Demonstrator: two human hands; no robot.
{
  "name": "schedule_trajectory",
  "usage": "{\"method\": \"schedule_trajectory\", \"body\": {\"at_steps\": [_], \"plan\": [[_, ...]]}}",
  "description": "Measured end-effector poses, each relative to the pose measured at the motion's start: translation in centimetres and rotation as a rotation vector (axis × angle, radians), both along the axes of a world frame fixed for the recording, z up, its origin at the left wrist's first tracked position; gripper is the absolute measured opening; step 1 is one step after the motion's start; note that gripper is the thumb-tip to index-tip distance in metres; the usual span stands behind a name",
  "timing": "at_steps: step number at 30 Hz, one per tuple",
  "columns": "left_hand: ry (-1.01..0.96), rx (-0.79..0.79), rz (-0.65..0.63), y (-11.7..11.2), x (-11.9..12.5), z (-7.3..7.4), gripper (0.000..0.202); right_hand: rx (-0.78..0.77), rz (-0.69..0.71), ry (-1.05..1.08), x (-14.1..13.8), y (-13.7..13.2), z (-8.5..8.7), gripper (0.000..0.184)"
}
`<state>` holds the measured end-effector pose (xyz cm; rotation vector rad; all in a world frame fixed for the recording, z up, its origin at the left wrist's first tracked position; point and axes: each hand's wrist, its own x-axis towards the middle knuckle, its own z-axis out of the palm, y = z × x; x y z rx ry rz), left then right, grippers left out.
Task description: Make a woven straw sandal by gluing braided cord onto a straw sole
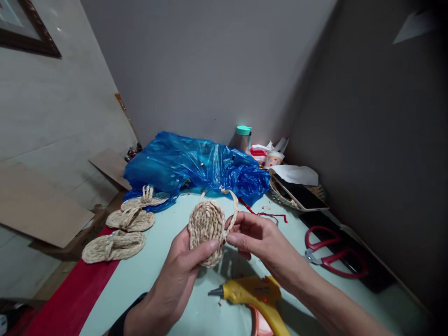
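My left hand (189,261) is closed around a small woven straw sandal sole (206,224), its thumb pressed across the lower part. The sole is held up over the table, its coiled face toward me. At the sole's right edge my right hand (254,235) pinches a braided straw cord (234,205) between thumb and fingers. This cord loops up above the sole. Below both hands lies a yellow glue gun (252,290) with a small red light, its nozzle pointing left.
Finished-looking straw sandals (115,245) line the table's left side near a red strip (84,284). A blue plastic bag (196,163) spans the back. Red-handled scissors (322,259), a phone (304,193), a paper cup (275,158) and a teal-lidded bottle (243,137) stand or lie to the right.
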<state>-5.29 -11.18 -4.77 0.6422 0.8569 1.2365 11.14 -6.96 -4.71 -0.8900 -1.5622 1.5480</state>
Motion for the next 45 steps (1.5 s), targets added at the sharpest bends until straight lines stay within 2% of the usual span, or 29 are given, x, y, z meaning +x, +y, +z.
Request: {"method": "schedule_trajectory", "body": {"at_steps": [7, 11, 14, 16, 19, 23, 29, 34, 39, 45], "plan": [[-0.043, 0.024, -0.013, -0.1, 0.3, -0.6, 0.067, 0.172, -0.076, 0.016, 0.0, -0.1, -0.6, 0.019], [-0.018, 0.007, 0.026, -0.1, 0.4, -0.7, 0.073, 0.399, -0.123, -0.025, 0.0, -0.2, -1.3, 0.008], [0.019, 0.001, 0.05, -0.1, 0.5, -0.7, 0.068, 0.572, -0.159, -0.025, -0.1, -0.3, -1.9, 0.006], [0.044, 0.0, 0.058, -0.1, 0.5, -0.8, 0.067, 0.632, -0.158, -0.018, -0.1, -0.3, -2.0, 0.006], [0.066, -0.004, 0.059, -0.1, 0.4, -0.9, 0.066, 0.621, -0.133, -0.047, -0.1, -0.3, -1.9, 0.004], [0.082, 0.011, 0.048, 0.2, 0.3, -0.9, 0.062, 0.507, -0.108, -0.11, 0.2, -0.4, -1.2, 0.007], [0.175, 0.0, 0.054, 0.6, 0.0, -0.8, 0.056, 0.346, -0.087, -0.072, 1.2, 0.3, -0.2, 0.012], [0.246, 0.038, -0.009, 0.7, -0.3, -0.9, 0.047, 0.257, 0.039, -0.035, 2.1, 1.2, 0.9, 0.023], [0.315, 0.032, -0.042, 0.9, -0.2, -0.6, 0.044, 0.292, 0.238, -0.144, 2.2, 1.4, 3.6, 0.034], [0.343, 0.084, -0.065, 1.1, -0.2, -0.8, 0.022, 0.389, 0.388, -0.262, 1.0, 0.9, 6.3, 0.032]]}}
